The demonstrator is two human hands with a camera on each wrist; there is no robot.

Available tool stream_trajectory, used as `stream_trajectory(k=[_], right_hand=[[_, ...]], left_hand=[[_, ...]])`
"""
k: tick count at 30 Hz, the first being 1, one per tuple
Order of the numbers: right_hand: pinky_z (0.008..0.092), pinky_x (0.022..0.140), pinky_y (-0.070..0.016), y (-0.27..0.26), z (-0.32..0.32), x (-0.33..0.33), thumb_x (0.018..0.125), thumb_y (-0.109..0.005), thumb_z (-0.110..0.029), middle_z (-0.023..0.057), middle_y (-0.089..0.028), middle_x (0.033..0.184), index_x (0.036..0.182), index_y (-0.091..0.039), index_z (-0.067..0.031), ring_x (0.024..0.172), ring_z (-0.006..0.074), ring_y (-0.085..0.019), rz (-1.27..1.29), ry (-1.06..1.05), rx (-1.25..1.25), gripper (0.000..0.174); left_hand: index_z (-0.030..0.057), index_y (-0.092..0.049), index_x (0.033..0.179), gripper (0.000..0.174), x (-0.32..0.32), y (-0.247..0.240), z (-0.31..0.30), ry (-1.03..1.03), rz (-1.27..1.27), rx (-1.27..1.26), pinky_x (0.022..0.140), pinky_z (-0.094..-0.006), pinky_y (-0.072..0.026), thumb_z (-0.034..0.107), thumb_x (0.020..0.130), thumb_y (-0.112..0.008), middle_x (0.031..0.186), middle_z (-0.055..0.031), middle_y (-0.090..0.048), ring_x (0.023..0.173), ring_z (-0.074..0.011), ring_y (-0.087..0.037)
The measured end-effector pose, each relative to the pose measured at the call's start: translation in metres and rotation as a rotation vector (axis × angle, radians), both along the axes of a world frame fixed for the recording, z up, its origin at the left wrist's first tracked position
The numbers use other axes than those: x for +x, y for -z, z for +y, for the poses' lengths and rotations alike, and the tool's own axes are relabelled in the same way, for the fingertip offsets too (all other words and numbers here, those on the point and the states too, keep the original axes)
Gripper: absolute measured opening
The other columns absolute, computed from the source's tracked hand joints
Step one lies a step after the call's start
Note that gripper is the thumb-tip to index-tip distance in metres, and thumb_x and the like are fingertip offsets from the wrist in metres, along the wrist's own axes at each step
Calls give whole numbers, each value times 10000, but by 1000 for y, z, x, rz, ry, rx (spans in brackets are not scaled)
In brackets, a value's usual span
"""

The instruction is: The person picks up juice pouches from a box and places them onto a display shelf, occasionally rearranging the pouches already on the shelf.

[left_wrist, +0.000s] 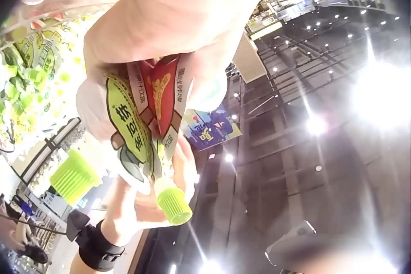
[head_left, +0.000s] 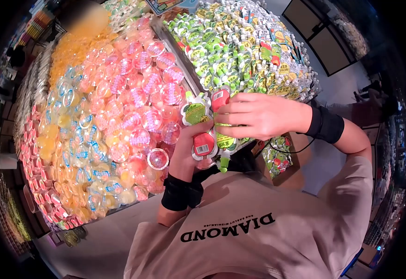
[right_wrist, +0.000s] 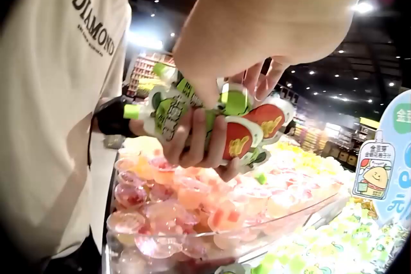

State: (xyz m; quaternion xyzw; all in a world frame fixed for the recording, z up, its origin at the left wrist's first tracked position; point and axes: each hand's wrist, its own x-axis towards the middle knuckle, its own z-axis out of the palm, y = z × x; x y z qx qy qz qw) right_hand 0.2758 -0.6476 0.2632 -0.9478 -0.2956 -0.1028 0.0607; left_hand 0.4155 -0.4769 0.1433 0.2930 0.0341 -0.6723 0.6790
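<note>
My left hand (head_left: pixel 184 148) grips several spouted drink pouches with green caps, their shaped fronts printed green and red. In the head view, a green-labelled pouch (head_left: pixel 196 112) points up beside a red-backed pouch (head_left: pixel 204 145). My right hand (head_left: pixel 265 116) lies over the bunch from the right. Its fingers bend onto the pouches in the right wrist view, near a green cap (right_wrist: pixel 236 99); the thumb's hold is partly hidden. From the left wrist, pouch edges stick out below the left palm (left_wrist: pixel 170 20), with a green cap (left_wrist: pixel 173 206) hanging down.
A heap of clear round jelly cups (head_left: pixel 138 102), pink, orange and yellow, fills the left bin. Behind the hands lies a heap of similar pouches (head_left: pixel 235 51), past a divider (head_left: pixel 177 58). An open carton (head_left: pixel 296 158) with more pouches sits low right. A sign (right_wrist: pixel 379 171) stands over the bin.
</note>
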Motion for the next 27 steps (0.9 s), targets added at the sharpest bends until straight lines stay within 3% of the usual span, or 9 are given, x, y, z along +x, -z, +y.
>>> stream_trajectory(k=[3,7,8,11,13,14,19,21,27], right_hand=[[354,796,-486,3,-13,9,789,-613,-97,109,-643,1056,966,-631,-4,1007,253,-623,-43,-129,-160,201],[338,724,-510,-9,-59,36,877,-583,-137,104,-655,904,838,-617,-2,875,248,-659,-190,-145,-83,144],[343,621,-491,-15,-75,53,691,-622,-19,81,-591,816,829,-586,-11,777,226,-608,-256,-55,177,143],[289,668,-522,-22,-142,100,935,-637,-128,81,-679,848,1008,-629,30,718,139,-647,-228,552,802,174],[255,671,-526,-28,-201,143,956,-643,-189,58,-691,851,1089,-618,28,765,100,-655,-97,917,770,256],[276,642,-473,-9,-237,172,942,-609,-109,37,-651,836,1031,-640,48,730,104,-579,-102,778,965,184],[308,644,-513,122,-386,295,947,-655,-220,88,-669,794,1109,-604,33,732,156,-661,-193,714,893,304],[371,638,-493,172,-438,335,925,-681,-226,132,-642,755,1098,-607,29,706,239,-651,-192,823,598,318],[381,664,-504,201,-419,351,901,-705,-190,150,-690,798,1075,-650,18,698,242,-666,-95,833,551,277]], left_hand=[[-4,-610,1093,226,12,19,-16,152,110,-101,718,-291,-552,54,876,-636,961,-77,-675,825,-173,-676],[9,-597,1164,287,9,-7,-36,-80,4,22,709,-288,-554,25,879,-624,978,-71,-678,832,-165,-676],[22,-584,1205,332,11,-29,-39,-127,39,48,703,-285,-555,9,876,-624,986,-69,-679,837,-164,-676],[35,-589,1159,296,24,-6,-34,-167,-29,46,650,-301,-560,7,868,-640,936,-57,-669,779,-160,-673],[37,-582,1140,277,28,-1,-32,-210,10,112,619,-319,-564,14,869,-641,911,-70,-662,745,-184,-676],[37,-580,1141,283,26,0,-31,-208,30,72,615,-329,-567,14,867,-644,910,-73,-661,758,-193,-681],[43,-548,1231,456,24,7,-27,-223,-55,66,719,-329,-571,-19,806,-700,1029,-67,-658,850,-177,-676],[42,-568,1199,441,27,-6,-33,-239,-53,156,758,-314,-558,-37,792,-717,1047,-51,-650,904,-158,-661],[41,-572,1183,436,45,18,-37,-162,39,139,753,-294,-540,-55,790,-735,1022,-46,-652,898,-146,-651]])
